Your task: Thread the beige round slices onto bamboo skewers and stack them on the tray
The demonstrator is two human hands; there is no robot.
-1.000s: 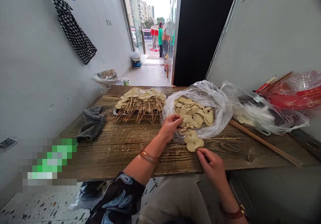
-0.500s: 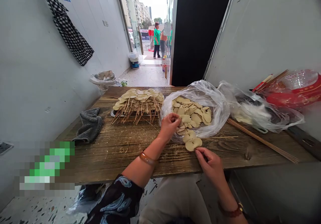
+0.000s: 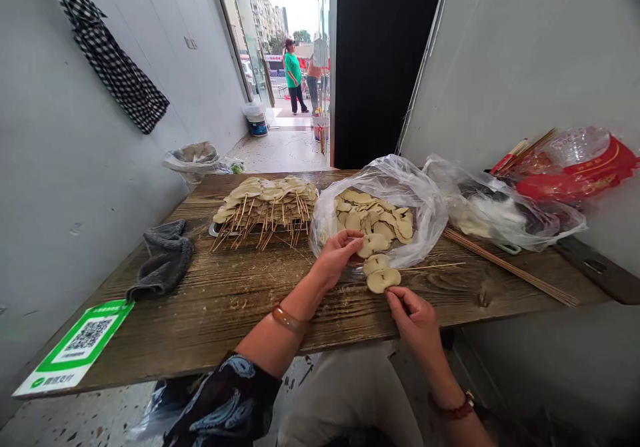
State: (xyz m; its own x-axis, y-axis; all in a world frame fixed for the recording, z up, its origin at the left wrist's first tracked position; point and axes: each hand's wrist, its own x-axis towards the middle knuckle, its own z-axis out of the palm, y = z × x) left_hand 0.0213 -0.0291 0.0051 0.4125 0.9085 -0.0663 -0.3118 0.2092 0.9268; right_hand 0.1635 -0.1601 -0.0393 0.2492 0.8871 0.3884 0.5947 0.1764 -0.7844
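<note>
Tan, round slices, three in one row (image 3: 376,265), held slantwise between two hands above the near edge of a clear plastic bag (image 3: 430,203); a small dark slit shows in at least the two nearer slices.

Left hand (image 3: 337,258), one: thumb and fingers clasp the left edge of the farthest slice.

Right hand (image 3: 414,315), one: thumb and forefinger pinched together at the near edge of the nearest slice; whether on the slice or a stick end cannot be told. The row lies just beyond these fingers and to the right of the left hand's.

Loose slices (image 3: 375,215), one pile, too overlapped to count, inside the bag.

Skewered slices (image 3: 273,200), one heap on one metal tray (image 3: 217,231), left of the bag; sticks uncounted.

Thin stick (image 3: 437,266), one, right of the row.

Stick bundle (image 3: 510,267), one, farther right.

Grey cloth (image 3: 161,260), one, left on the wooden surface (image 3: 225,330).

Green-and-white code card (image 3: 80,343), one, at the near left corner.
</note>
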